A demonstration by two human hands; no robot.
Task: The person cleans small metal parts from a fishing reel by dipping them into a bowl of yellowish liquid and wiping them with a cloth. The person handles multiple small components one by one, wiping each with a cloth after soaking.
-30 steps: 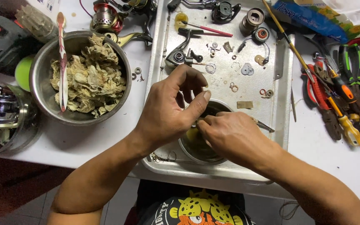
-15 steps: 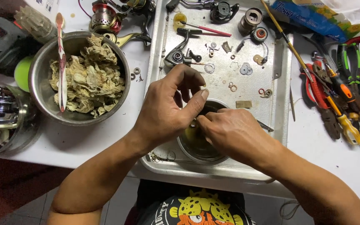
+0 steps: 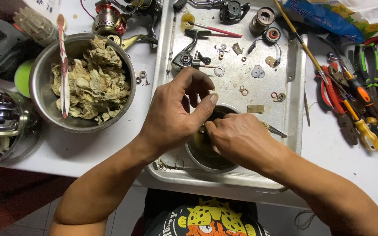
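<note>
Seen from the head camera, both hands meet over a small round metal cup [image 3: 206,159] standing at the near end of a metal tray [image 3: 292,144]. The left hand [image 3: 178,116] and right hand [image 3: 237,137] pinch together on a small yellowish part [image 3: 197,139] above the cup; what it is cannot be told. A steel bowl of crumpled rags [image 3: 88,87] sits to the left.
</note>
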